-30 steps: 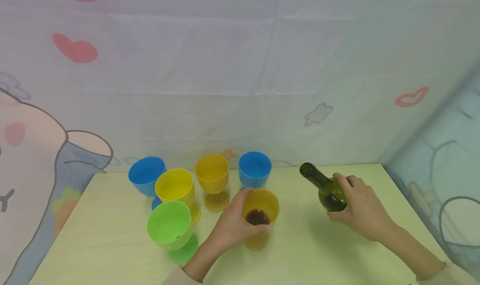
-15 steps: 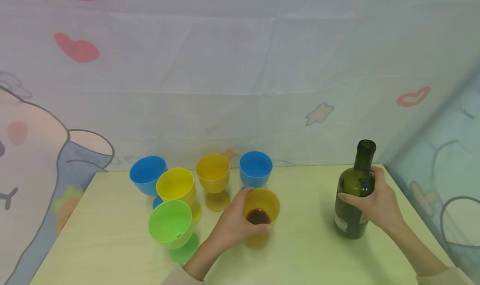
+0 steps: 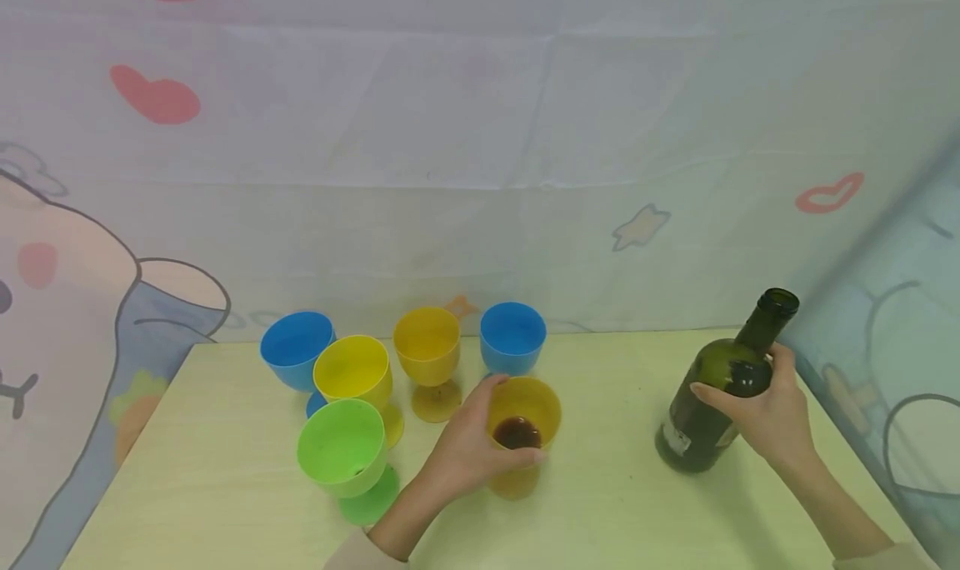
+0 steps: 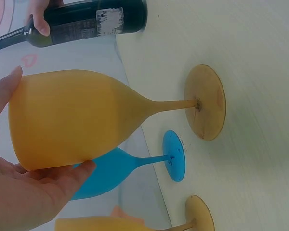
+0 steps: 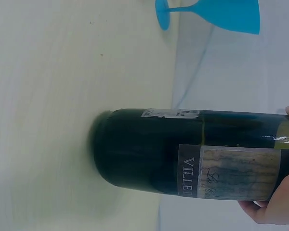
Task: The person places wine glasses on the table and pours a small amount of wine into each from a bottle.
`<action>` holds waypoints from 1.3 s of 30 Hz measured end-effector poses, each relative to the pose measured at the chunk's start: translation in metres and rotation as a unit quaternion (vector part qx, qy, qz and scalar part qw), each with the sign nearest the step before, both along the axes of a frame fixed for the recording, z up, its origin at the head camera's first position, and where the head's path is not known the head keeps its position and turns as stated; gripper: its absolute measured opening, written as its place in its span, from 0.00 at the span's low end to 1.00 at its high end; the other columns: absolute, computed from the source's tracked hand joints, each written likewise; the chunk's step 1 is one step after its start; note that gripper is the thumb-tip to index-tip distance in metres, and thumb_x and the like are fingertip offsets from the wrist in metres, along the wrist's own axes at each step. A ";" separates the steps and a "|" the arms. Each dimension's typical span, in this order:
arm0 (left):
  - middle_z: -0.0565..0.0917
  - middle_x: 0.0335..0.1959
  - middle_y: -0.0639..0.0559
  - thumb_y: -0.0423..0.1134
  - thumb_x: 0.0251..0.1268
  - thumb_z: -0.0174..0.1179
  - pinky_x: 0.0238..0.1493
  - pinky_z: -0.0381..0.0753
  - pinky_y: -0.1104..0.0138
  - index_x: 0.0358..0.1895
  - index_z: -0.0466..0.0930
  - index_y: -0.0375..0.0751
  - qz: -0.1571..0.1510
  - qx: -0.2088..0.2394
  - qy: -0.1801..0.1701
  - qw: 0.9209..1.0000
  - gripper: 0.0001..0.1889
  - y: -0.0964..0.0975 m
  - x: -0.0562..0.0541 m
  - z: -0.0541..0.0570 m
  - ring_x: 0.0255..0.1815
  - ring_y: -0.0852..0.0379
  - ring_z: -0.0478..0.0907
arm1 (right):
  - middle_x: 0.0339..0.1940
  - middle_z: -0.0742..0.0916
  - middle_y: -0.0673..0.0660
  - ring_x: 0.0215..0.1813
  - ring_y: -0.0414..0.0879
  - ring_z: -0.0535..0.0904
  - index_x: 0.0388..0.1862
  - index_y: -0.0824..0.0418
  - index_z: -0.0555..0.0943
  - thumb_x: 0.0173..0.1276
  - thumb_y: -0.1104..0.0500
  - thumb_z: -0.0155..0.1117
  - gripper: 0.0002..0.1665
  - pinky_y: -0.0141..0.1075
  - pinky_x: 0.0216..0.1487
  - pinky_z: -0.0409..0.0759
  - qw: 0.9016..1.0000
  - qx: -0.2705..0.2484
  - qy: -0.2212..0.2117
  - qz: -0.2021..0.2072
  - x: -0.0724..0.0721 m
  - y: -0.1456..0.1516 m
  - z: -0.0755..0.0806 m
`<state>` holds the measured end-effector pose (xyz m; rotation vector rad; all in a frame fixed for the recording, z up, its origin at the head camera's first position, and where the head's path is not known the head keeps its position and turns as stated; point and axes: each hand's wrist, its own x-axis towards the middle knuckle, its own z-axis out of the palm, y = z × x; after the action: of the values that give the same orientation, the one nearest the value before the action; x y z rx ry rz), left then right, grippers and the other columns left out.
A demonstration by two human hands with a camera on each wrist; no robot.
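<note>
My left hand point(image 3: 474, 449) grips an orange-yellow goblet point(image 4: 77, 118) by its bowl, thumb and fingers around the rim. Dark liquid point(image 3: 517, 433) lies in the bottom of its bowl, and the goblet's foot stands on the table. Over on the right, my right hand point(image 3: 772, 416) holds a dark green wine bottle point(image 3: 697, 412) around its upper body. The bottle leans with its neck to the right, its base close to the tabletop. In the right wrist view its torn paper label point(image 5: 238, 173) shows.
Left of the held goblet stand a green goblet point(image 3: 342, 449), a yellow goblet point(image 3: 352, 374), an orange-yellow goblet point(image 3: 426, 349) and a blue goblet point(image 3: 292, 353). Another blue goblet point(image 3: 512, 341) is just behind it. A printed cloth point(image 3: 480, 137) hangs along the table's point(image 3: 600, 512) back edge.
My right hand has moved the bottle rightward and down, turning it from neck-left through upright to leaning right. The left hand and its goblet have stayed in place.
</note>
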<state>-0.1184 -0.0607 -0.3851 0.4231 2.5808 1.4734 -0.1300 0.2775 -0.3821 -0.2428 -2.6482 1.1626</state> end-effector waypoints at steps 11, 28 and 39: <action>0.67 0.62 0.45 0.52 0.41 0.72 0.59 0.64 0.51 0.66 0.57 0.39 0.001 -0.003 0.002 1.000 0.48 0.000 0.000 -0.001 0.60 0.47 0.65 | 0.53 0.68 0.75 0.48 0.71 0.70 0.65 0.63 0.45 0.54 0.48 0.69 0.53 0.54 0.38 0.72 1.000 -0.008 -0.010 0.002 0.003 0.005 -0.005; 0.66 0.62 0.45 0.51 0.42 0.71 0.59 0.64 0.51 0.66 0.57 0.39 -0.004 -0.002 0.002 1.000 0.47 0.000 0.000 0.000 0.60 0.47 0.65 | 0.56 0.65 0.77 0.52 0.74 0.65 0.66 0.64 0.42 0.55 0.51 0.69 0.55 0.62 0.41 0.67 0.999 0.000 -0.021 0.041 0.008 0.019 -0.005; 0.66 0.62 0.44 0.51 0.43 0.71 0.59 0.64 0.51 0.66 0.56 0.37 -0.013 -0.013 0.012 1.000 0.48 0.000 -0.001 0.002 0.60 0.47 0.65 | 0.53 0.67 0.78 0.49 0.72 0.68 0.66 0.66 0.42 0.55 0.51 0.69 0.55 0.55 0.38 0.71 0.998 0.016 -0.026 0.057 0.008 0.021 -0.002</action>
<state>-0.1193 -0.0608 -0.3836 0.4725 2.5999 1.4348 -0.1220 0.2985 -0.3844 -0.1210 -2.7560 1.1619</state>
